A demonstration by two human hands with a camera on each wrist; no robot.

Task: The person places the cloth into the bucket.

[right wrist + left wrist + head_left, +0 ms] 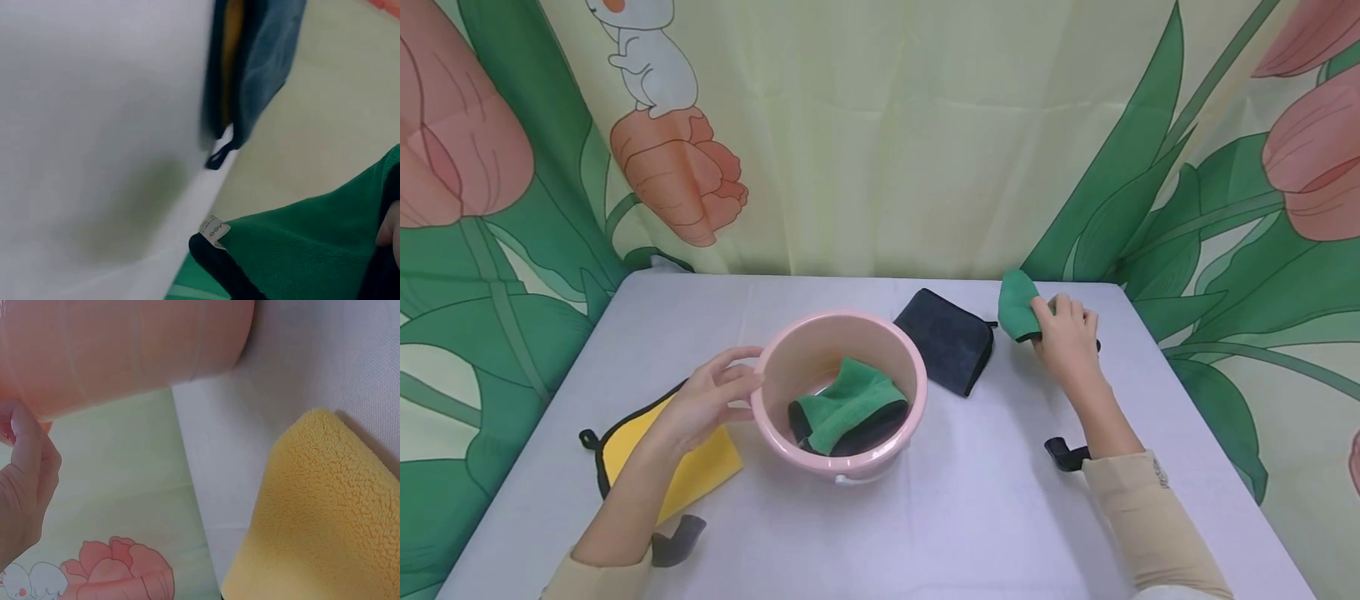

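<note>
My left hand (706, 406) grips the rim of a pink bucket (919, 377) at its left side. Inside the bucket lies a crumpled green cloth (853, 402) with a black underside. At the table's far right, my right hand (1069, 337) pinches another green cloth (1017, 307), edged in black. In the right wrist view this green cloth (312, 240) hangs above the table, a white label at its corner. Part of it is hidden behind my fingers.
A folded yellow cloth (703, 468) with black trim lies beneath my left forearm. Right behind the bucket sits a folded dark navy cloth (943, 337) with a small loop. The white table (970, 517) ends at a patterned curtain (880, 150).
</note>
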